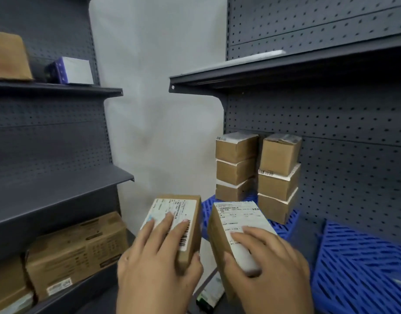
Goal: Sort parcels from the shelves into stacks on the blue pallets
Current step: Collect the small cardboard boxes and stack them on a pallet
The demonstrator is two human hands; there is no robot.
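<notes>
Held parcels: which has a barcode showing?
The left parcel, gripped by the left hand: a barcode runs along its label's right edge. The right parcel, in the right hand, shows only text.

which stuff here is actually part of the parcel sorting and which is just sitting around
Job:
left hand gripping a small brown cardboard parcel with a white label
right hand gripping a second labelled brown parcel
two three-high stacks of brown cardboard boxes
blue plastic pallets

Lying about:
purple-and-white box on the upper left shelf
dark packet below the hands
</notes>
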